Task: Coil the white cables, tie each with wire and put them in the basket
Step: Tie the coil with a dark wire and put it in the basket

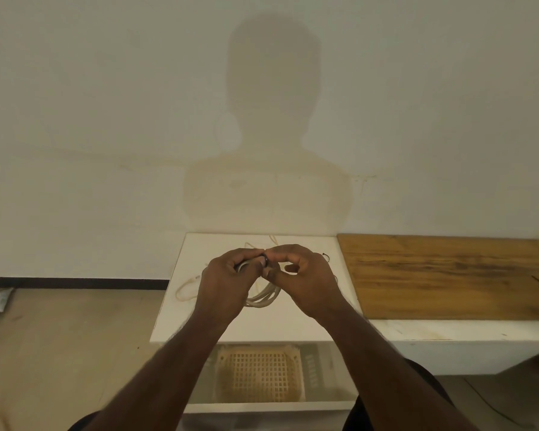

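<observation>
Your left hand [227, 278] is curled round the top of a coiled white cable [263, 295], holding it above the white table [249, 325], and the coil's loops hang down between your two hands. Your right hand [299, 275] meets the left at the top of the coil, thumb and forefinger pinched together on a dark wire [263, 260] that sits against the cable there; how far the wire goes round the coil you cannot tell, since your fingers hide it. A second white cable [187, 289] lies loose on the table, just left of your left hand, and more pale cable shows on the table's far side behind your knuckles. A short dark wire piece [326, 257] lies on the table just right of your right hand. The basket [260, 376], a pale lattice one, sits on the shelf under the table, between your forearms. A wooden board [448, 275] adjoins the table's right edge. Your shadow falls on the wall [106, 119] behind the table.
</observation>
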